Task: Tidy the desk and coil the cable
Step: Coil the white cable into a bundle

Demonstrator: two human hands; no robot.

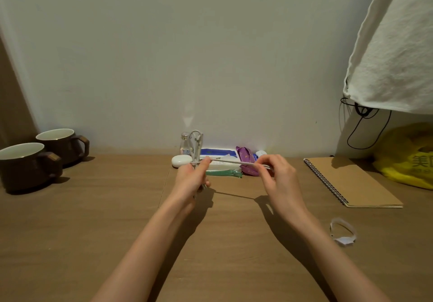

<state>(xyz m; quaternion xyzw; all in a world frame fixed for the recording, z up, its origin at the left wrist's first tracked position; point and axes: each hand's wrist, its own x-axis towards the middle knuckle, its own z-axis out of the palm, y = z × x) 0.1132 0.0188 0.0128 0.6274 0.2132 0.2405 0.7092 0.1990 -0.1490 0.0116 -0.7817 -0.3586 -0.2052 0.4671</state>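
Two-handed on the white cable (pixel 196 147), holding it up over the middle of the desk (pixel 93 208). Gripping the folded bundle upright with left hand (pixel 191 179), fingers curled round it, thumb pressing on top. Showing loops poking up above the fist and ends hanging below. Stretching one strand sideways off the bundle, roughly level, over to right hand (pixel 278 177). Pinching that strand between right thumb and fingertips, other fingers loosely bent, holding nothing else. Holding both hands clear of the desk surface, judging by shadows underneath.

Seeing, just behind the hands along the wall: small clear bottle (pixel 185 143), white oval case (pixel 179 161), blue-and-white flat pack (pixel 218 152), green packet (pixel 225 173) in front of it, purple packet (pixel 246 161) beside it. Seeing two brown mugs (pixel 25 165) at far left, side by side, handles facing right. Seeing spiral notebook (pixel 351 182) with brown cover lying flat at right, yellow plastic bag (pixel 407 156) behind it. Seeing white cloth (pixel 393 55) hanging at upper right, black cord (pixel 365 128) dangling beneath. Spotting clear tape loop (pixel 342 231) with paper scrap lying on desk near right forearm.
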